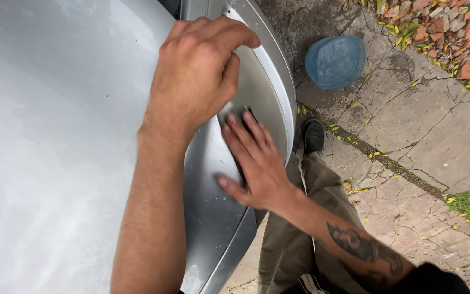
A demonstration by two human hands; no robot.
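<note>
Just two hands [199, 71] [257, 163], one sanding block [234, 115].

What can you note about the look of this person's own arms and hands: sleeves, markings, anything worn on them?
Both hands are bare: no gloves, rings or watch show. The left hand continues into a bare forearm with fine hair and no markings. The right hand leads to a forearm carrying dark tattoos, above which a black sleeve begins near the elbow.

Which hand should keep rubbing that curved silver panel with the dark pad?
Right, probably. The right hand lies flat on the dark pad against the silver car panel. The left hand grips the panel edge above, seemingly bracing.
</note>
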